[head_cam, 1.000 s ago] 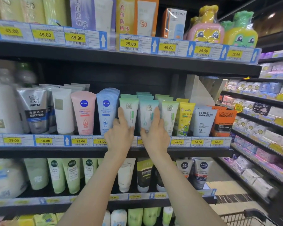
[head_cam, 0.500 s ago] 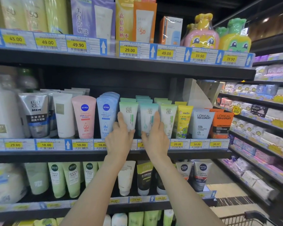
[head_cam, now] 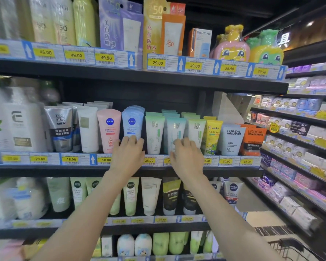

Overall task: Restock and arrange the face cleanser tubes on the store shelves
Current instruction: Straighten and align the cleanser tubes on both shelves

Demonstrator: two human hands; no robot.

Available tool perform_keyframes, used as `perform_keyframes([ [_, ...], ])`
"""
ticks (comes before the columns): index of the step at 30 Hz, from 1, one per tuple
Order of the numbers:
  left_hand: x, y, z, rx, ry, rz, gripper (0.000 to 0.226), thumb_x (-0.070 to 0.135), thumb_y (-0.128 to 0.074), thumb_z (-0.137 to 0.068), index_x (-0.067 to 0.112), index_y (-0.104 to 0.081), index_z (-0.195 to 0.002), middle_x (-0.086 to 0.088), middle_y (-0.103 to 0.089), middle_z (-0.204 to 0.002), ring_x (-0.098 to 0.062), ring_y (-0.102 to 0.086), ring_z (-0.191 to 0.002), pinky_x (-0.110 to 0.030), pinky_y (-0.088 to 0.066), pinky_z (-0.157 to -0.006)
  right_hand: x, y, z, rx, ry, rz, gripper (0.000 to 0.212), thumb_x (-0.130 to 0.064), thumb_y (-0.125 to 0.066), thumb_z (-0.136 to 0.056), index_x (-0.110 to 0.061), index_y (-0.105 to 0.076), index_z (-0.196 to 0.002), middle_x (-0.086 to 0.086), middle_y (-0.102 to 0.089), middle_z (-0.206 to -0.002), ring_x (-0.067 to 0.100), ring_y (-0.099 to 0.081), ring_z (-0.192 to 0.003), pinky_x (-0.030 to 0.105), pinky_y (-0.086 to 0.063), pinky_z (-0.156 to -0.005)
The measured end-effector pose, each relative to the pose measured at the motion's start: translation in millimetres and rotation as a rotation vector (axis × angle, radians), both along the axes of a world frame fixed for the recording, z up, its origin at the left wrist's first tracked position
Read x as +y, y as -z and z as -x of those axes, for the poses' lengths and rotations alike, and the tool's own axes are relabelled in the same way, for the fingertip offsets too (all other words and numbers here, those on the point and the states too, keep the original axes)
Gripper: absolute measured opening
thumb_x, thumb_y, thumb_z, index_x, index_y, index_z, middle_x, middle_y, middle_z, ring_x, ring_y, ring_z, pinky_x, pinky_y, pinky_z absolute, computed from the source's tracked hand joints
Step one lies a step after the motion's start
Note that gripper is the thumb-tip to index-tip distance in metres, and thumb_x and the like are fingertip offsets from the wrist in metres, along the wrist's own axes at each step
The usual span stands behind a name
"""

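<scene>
Face cleanser tubes stand cap-down in rows on the middle shelf (head_cam: 233, 171). My left hand (head_cam: 127, 155) reaches up to the blue Nivea tube (head_cam: 132, 122), its bent fingertips against the tube's lower part. A green-white tube (head_cam: 154, 134) stands free between my hands. My right hand (head_cam: 186, 158) is at the foot of the teal tube (head_cam: 175, 132), fingers bent and touching it and the edge of the light green tube (head_cam: 196, 132) beside it. Both hands hide the caps of these tubes. Neither hand clearly closes around a tube.
A pink Nivea tube (head_cam: 108, 129) and a grey men's tube (head_cam: 59, 127) stand to the left, a yellow tube (head_cam: 212, 136) and two L'Oreal tubes (head_cam: 231, 138) to the right. The shelf above (head_cam: 139, 76) overhangs closely. A cart handle (head_cam: 290, 243) is at the lower right.
Both hands have dropped lower and their straight fingers have bent. The left hand shifted left from the green-white tube to the blue Nivea tube. The camera tilted up slightly.
</scene>
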State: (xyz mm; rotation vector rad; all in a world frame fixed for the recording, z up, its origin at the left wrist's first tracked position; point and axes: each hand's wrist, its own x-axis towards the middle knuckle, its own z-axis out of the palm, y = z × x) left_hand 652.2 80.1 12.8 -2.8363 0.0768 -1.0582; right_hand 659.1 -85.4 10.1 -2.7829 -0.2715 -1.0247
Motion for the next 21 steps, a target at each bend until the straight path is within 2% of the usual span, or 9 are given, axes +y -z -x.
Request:
perform_keyframes([
  [5,16,-1,17,0.030,-0.084,-0.016,0.037,0.032,-0.038,-0.097,0.017,-0.041,-0.130,-0.003,-0.048,-0.130,-0.021,-0.043,-0.120,-0.039,-0.031,-0.101,17,-1,8,0.007,-0.064,0.018,0.033,-0.027,-0.046,-0.094,-0.013,-0.049,-0.124,0.007,-0.053,-0.119,0.023,-0.049,-0.110,0.033,-0.045,-0.087],
  [12,39,-1,45,0.007,-0.197,0.029,0.034,0.027,-0.046,-0.092,0.013,-0.052,-0.123,-0.008,-0.057,-0.119,-0.028,-0.051,-0.111,-0.044,-0.034,-0.095,47,-3,20,0.036,-0.212,0.023,0.035,-0.027,-0.044,-0.095,-0.015,-0.045,-0.127,0.006,-0.050,-0.123,0.022,-0.047,-0.112,0.033,-0.043,-0.090],
  [14,45,-1,50,0.003,-0.216,0.041,0.032,0.023,-0.058,-0.085,0.009,-0.059,-0.114,-0.011,-0.062,-0.108,-0.030,-0.057,-0.101,-0.045,-0.040,-0.089,55,-2,23,0.041,-0.251,0.015,0.037,-0.027,-0.044,-0.095,-0.015,-0.044,-0.130,0.006,-0.050,-0.124,0.022,-0.047,-0.113,0.033,-0.043,-0.090],
  [16,53,-1,51,-0.020,-0.235,0.026,0.034,0.018,-0.078,-0.065,0.007,-0.066,-0.094,-0.011,-0.065,-0.085,-0.032,-0.062,-0.077,-0.045,-0.049,-0.074,64,0,24,0.035,-0.276,0.018,0.038,-0.027,-0.044,-0.095,-0.014,-0.042,-0.131,0.006,-0.050,-0.123,0.022,-0.048,-0.112,0.031,-0.042,-0.087],
  [18,61,1,48,-0.074,-0.248,0.037,0.035,0.016,-0.085,-0.052,0.007,-0.067,-0.082,-0.010,-0.063,-0.071,-0.030,-0.060,-0.063,-0.043,-0.050,-0.064,72,1,22,0.036,-0.289,0.013,0.039,-0.027,-0.044,-0.095,-0.014,-0.040,-0.132,0.006,-0.048,-0.123,0.022,-0.048,-0.111,0.030,-0.042,-0.085],
  [19,64,1,47,-0.073,-0.253,0.043,0.033,0.017,-0.083,-0.056,0.007,-0.067,-0.083,-0.009,-0.062,-0.072,-0.029,-0.060,-0.064,-0.042,-0.049,-0.065,76,2,21,0.040,-0.292,0.005,0.040,-0.027,-0.045,-0.095,-0.014,-0.039,-0.133,0.006,-0.048,-0.123,0.022,-0.047,-0.111,0.030,-0.043,-0.085],
  [21,69,0,43,-0.031,-0.249,0.083,0.026,0.022,-0.069,-0.077,0.010,-0.063,-0.098,-0.008,-0.063,-0.089,-0.028,-0.060,-0.082,-0.043,-0.045,-0.079,86,4,17,0.043,-0.287,-0.020,0.043,-0.027,-0.046,-0.095,-0.015,-0.037,-0.136,0.006,-0.046,-0.125,0.022,-0.047,-0.111,0.030,-0.044,-0.086],
])
